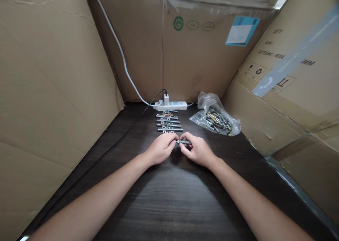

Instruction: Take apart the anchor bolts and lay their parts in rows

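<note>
Left hand [160, 149] and right hand [197, 150] both pinched one short silver metal bolt [183, 142] between fingertips, just above the dark wood-grain table [169, 198], mid-table. Row of loose silver bolts and washers [168, 122] lay just behind; clear plastic bag of hardware [215, 117] toward the far right corner.

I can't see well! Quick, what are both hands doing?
Left hand: closed, pinching one end of a bolt.
Right hand: closed, pinching the same bolt.
</note>
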`<state>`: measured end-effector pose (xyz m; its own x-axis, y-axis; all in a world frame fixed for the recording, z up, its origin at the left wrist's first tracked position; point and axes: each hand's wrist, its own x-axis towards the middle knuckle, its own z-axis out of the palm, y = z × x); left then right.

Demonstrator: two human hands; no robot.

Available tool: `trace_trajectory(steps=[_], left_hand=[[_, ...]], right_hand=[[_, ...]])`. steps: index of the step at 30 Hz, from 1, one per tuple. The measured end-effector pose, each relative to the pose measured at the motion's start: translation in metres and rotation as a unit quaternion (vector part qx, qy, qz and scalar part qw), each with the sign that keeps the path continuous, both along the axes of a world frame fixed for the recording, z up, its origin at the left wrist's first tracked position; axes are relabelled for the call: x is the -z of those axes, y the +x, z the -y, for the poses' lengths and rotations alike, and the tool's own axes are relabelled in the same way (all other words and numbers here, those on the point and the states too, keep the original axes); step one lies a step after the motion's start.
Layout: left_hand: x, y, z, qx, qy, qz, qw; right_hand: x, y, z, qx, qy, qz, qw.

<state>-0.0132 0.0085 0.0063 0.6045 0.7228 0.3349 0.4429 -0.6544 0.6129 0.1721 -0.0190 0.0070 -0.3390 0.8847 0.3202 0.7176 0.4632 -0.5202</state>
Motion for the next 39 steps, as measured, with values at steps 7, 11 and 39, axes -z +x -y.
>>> trace_trajectory(steps=[7, 11, 39], left_hand=[[0.0026, -0.0009, -0.0019, 0.002, -0.001, -0.039, 0.999], [0.0006, 0.0004, 0.0006, 0.005, -0.028, -0.003, 1.000], [-0.0025, 0.0013, 0.0047, 0.008, -0.029, 0.024, 0.999]], right_hand=[[-0.0005, 0.0000, 0.0013, -0.004, 0.000, -0.019, 1.000], [0.0004, 0.0003, 0.0009, -0.001, 0.004, -0.026, 1.000], [0.0032, 0.0022, -0.0006, 0.013, 0.003, -0.042, 0.999]])
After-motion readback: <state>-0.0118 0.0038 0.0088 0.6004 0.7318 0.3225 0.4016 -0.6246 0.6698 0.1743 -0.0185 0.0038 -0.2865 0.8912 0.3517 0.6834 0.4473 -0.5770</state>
